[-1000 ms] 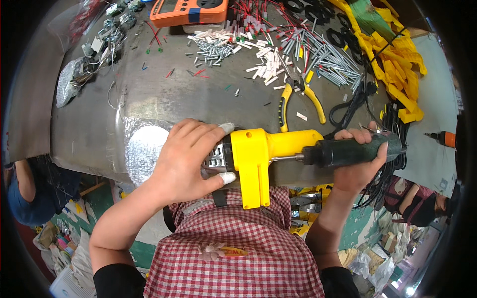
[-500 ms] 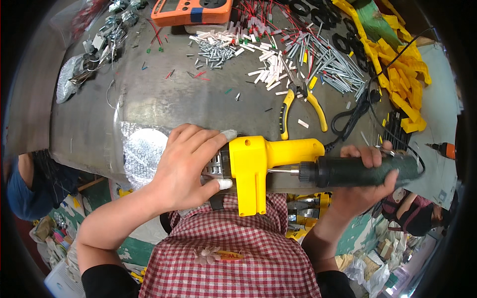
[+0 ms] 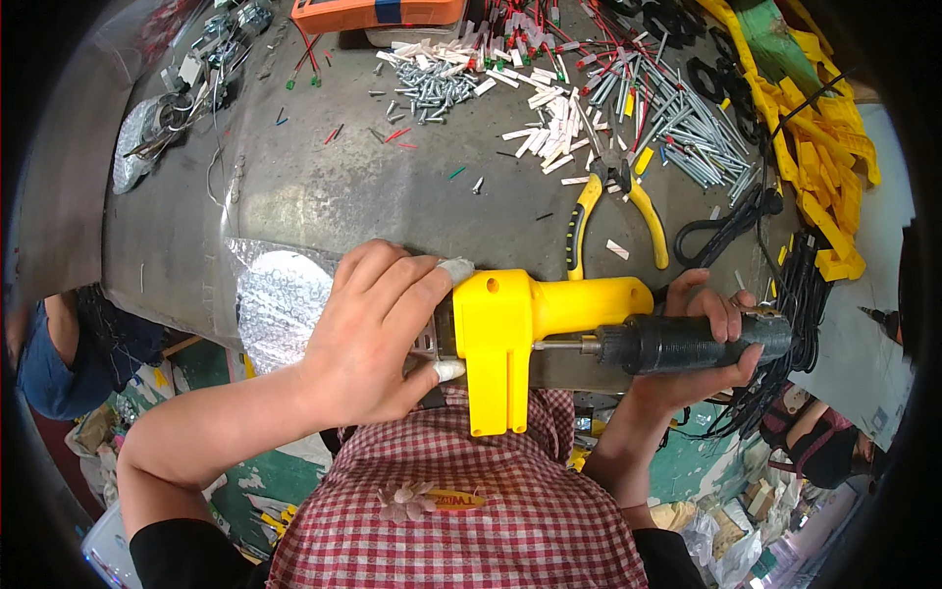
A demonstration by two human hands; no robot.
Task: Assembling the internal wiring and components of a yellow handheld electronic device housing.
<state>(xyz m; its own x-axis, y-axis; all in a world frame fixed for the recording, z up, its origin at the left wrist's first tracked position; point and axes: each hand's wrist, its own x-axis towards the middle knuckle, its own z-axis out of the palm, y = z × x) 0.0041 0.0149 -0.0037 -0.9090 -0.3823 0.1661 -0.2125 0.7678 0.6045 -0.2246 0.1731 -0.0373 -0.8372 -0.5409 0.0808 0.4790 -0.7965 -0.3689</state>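
Observation:
My left hand (image 3: 378, 329), with white wraps on thumb and forefinger tips, is closed round the left end of a yellow plastic tool housing (image 3: 498, 339). The housing has a thick round handle pointing right and a flat block toward me. In my right hand (image 3: 721, 329) is a black electric screwdriver (image 3: 657, 343), lying almost level. Its thin steel bit reaches into the right side of the housing's block; the tip is hidden inside. Under my left palm a metal part shows only in part. Silvery bubble wrap (image 3: 285, 304) lies beside that hand.
Yellow-handled pliers (image 3: 618, 211) lie beyond the housing. Farther back are loose screws (image 3: 432, 93), white strips (image 3: 554, 123), long metal rods (image 3: 687, 133) and an orange meter (image 3: 383, 12). Yellow plastic parts (image 3: 819, 167) and black cables (image 3: 800, 304) lie at the right. A person's arm (image 3: 64, 324) shows at far left.
The view has shifted, so the bench things sit farther right. My right hand's fingers have moved a little on the screwdriver, and its rear end appears shorter. The housing stays in my left hand.

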